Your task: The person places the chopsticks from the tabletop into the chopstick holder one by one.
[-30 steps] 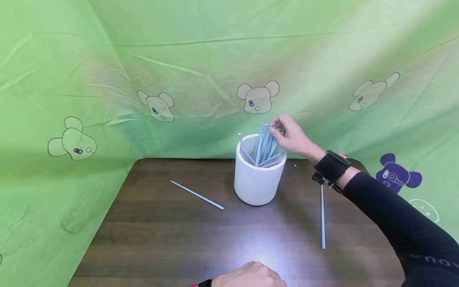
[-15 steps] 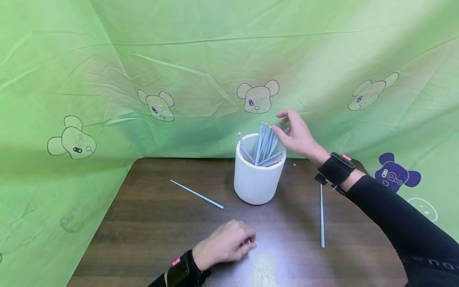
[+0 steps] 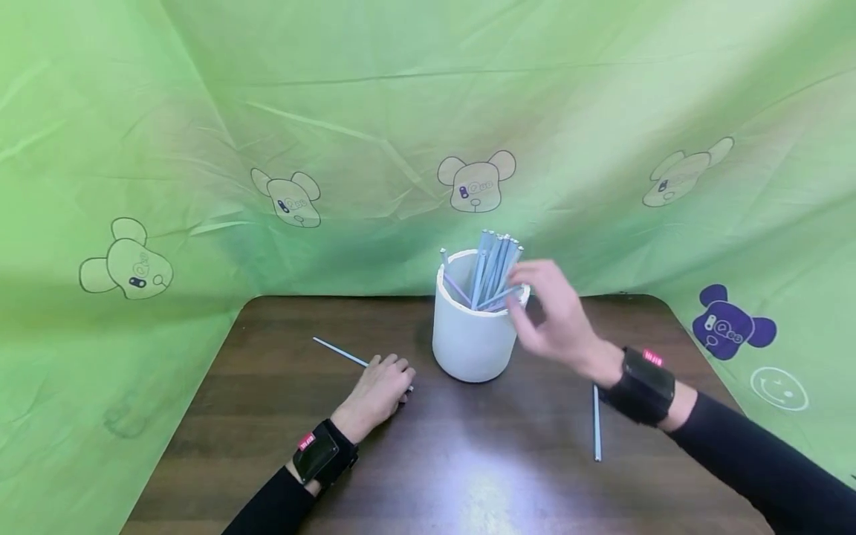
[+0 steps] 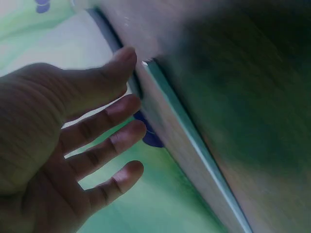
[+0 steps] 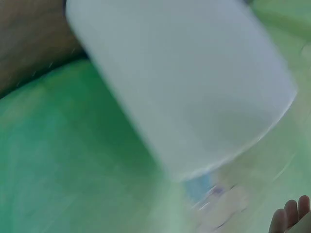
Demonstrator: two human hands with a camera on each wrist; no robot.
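A thin light-blue straw lies on the table left of a white cylindrical holder. My left hand is over the straw's nearer end. In the left wrist view, its fingers are spread and apart from the straw, with nothing between them. Several blue and purple straws lean upright inside the holder. My right hand, blurred, hovers at the holder's right side with thumb and fingers parted, seemingly holding nothing. The right wrist view shows the holder's wall and a few fingertips.
Another light-blue straw lies on the right of the dark wooden table, partly under the right wrist's strap. A green cloth with printed bear heads hangs behind and around the table.
My left hand has come in from the front edge and moved left and away to the lying straw. My right hand has left the straw tops and lowered toward me.
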